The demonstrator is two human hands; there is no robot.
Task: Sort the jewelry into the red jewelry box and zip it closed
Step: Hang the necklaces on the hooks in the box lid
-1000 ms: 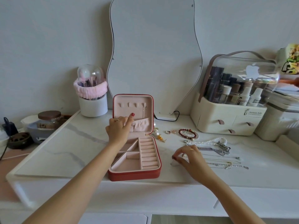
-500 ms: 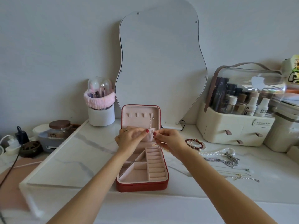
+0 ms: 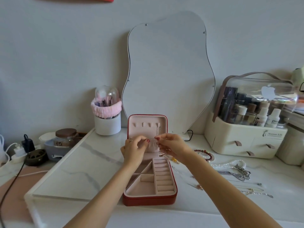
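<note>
While both hands meet at the upright lid's pocket, the right hand [image 3: 172, 145] pinches a thin chain [image 3: 157, 134] hanging from a lid hook, and the left hand [image 3: 134, 148] pinches the pocket edge. Below them, the red jewelry box [image 3: 149, 197] lies open on the marble table [image 3: 74, 170]; more jewelry [image 3: 233, 171] lies to its right.

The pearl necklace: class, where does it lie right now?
In the head view, the pearl necklace lies on the tabletop, right of the red jewelry box, beside the red bead bracelet.
</note>
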